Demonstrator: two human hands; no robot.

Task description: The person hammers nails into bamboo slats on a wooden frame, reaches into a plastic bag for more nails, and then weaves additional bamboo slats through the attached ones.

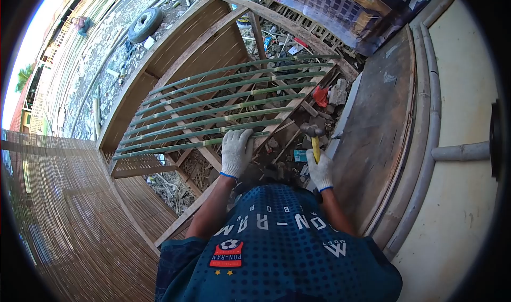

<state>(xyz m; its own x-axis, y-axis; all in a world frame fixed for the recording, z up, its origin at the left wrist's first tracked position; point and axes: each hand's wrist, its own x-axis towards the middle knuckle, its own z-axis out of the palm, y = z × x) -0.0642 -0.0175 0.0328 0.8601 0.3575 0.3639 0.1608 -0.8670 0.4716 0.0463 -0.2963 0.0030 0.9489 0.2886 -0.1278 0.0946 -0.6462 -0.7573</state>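
Both of my hands wear white knit gloves with blue cuffs. My left hand rests on the right part of the nearest green bamboo strips, its fingers over them. My right hand is wrapped round the yellow handle of a hammer, whose dark head points away from me, right of the strips. Several green strips lie side by side with gaps across a wooden frame. Their right ends reach a wooden rail near the rubble. Whether my left fingers also pinch a nail cannot be seen.
A woven bamboo mat spreads at the left. Along the right run a brown board and bamboo poles. Rubble and a red scrap lie below the frame. A tyre and a distant person are at the upper left.
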